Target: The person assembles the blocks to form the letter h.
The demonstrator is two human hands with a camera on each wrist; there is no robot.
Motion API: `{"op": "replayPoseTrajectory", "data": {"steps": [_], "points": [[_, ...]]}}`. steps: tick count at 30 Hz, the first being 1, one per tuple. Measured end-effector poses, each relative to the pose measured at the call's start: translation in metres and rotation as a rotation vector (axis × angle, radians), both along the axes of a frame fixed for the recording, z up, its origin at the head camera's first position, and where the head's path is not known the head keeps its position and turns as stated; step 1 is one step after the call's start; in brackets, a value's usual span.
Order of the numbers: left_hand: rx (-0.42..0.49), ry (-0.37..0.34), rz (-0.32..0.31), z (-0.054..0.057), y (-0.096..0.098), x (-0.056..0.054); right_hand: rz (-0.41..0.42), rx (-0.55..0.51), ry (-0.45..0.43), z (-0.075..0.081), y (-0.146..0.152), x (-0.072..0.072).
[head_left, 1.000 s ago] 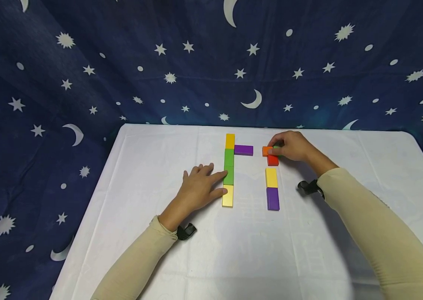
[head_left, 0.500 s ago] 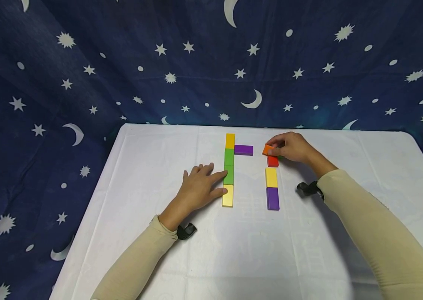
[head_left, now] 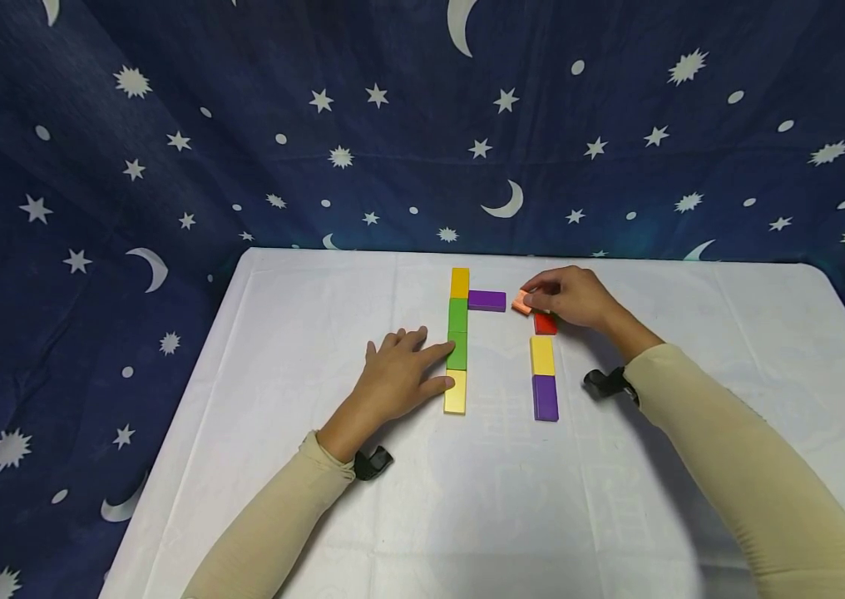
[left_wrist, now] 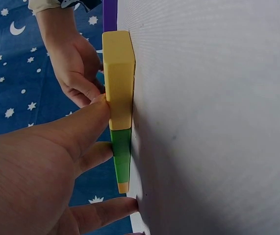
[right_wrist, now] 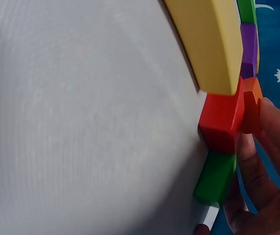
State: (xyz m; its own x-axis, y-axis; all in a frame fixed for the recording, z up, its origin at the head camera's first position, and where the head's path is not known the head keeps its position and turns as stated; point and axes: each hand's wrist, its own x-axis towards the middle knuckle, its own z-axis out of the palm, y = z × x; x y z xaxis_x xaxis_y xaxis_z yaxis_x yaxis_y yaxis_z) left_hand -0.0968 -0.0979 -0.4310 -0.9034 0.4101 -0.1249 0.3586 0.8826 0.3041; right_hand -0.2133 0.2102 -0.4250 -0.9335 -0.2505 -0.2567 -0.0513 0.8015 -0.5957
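My left hand (head_left: 392, 374) rests beside a straight column of blocks, index fingertip on a green block (head_left: 457, 351) and thumb on the pale yellow block (head_left: 455, 393) nearest me. Another green block (head_left: 457, 316) and an orange-yellow block (head_left: 460, 283) continue that column. Between thumb and fingers, my right hand (head_left: 575, 297) pinches a small orange block (head_left: 521, 302), tilted, right of a purple block (head_left: 486, 301) that juts sideways from the column. Just below the right fingers sits a red block (head_left: 546, 324). A green block (right_wrist: 216, 178) beside it shows in the right wrist view, mostly hidden from the head camera.
Nearer me than the red block, a yellow block (head_left: 542, 356) and a purple block (head_left: 546, 398) lie end to end. A white cloth covers the table (head_left: 512, 499). Behind hangs a dark blue curtain (head_left: 392, 175) with stars and moons.
My right hand has drawn the orange block left, away from above the red block and toward the sideways purple block, turning it askew. The left hand has stayed put.
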Motion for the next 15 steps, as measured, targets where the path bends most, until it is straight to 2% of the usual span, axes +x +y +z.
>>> {"op": "replayPoseTrajectory", "data": {"steps": [15], "points": [[-0.001, -0.011, 0.006, 0.0004, 0.0008, -0.0005, -0.016, 0.052, 0.004, -0.0024, -0.0082, 0.0009]]}}
